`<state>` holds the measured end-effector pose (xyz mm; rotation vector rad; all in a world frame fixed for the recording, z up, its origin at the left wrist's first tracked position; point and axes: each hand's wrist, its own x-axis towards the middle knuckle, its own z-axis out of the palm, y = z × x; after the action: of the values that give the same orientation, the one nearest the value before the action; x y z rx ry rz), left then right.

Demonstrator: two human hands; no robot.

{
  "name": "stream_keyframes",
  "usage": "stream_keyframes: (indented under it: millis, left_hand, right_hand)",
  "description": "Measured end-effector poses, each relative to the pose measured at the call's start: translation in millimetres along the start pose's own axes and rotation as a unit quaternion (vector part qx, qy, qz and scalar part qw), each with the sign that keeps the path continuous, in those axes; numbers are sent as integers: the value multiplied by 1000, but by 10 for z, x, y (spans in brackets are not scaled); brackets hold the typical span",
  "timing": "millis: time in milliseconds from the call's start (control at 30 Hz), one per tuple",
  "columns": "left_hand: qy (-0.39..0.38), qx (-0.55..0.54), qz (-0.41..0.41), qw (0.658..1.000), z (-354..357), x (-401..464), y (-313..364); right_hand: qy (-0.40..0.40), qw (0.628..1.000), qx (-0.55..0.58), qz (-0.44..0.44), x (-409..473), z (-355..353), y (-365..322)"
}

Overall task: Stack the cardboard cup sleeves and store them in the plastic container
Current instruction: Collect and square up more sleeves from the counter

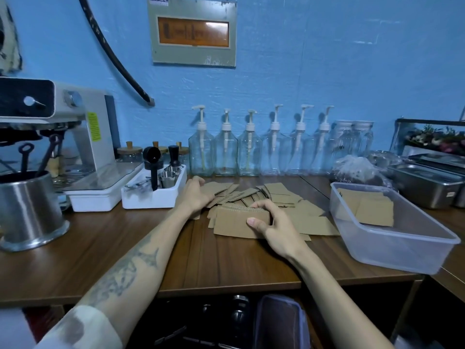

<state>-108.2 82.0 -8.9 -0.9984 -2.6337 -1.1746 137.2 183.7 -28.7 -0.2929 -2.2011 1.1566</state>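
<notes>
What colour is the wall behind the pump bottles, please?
Bright blue; the wall shows in the head view, behind the pump bottles.

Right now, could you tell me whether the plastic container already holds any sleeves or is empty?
Partly filled: the lidless plastic container holds a few flat cardboard sleeves at its far end; its near end is bare.
</notes>
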Motion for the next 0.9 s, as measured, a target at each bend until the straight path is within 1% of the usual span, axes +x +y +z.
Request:
stream_keyframes:
  millis: [133,200,267,367,467,567,767,900]
  left_hand:
    - [65,-12,47,997,-242,-313,35]
    - [74,-43,64,994,-396,-530,7]
    - [71,-62,70,993,-516,-726,-62]
    - [60,-38,58,996,-711,-1037,-214]
    - [38,-26,45,998,-827,-1261,-340]
    - [5,-30,52,998,-850,-1382,-403]
    - [-3,-126,69,990,-872,-1450,-373]
    - [-3,-241,51,969,-915,-1478,-350]
  right_hand:
    - [-3,1000,0,3,3,3,-4]
    - [-5,1000,-3,1,-5,1,-35]
    - [-4,1000,-5,-4,1,-16,-41]
    - [-7,1000,-7,-6,-34,-18,-108]
    - [-4,1000,-1,-8,-50,-8,-139]
    - [-5,1000,-7,-2,-60,-8,-142]
    - [0,1000,-10,2,-66,-9,-129]
    - [5,1000,-8,-2,-61,-8,-128]
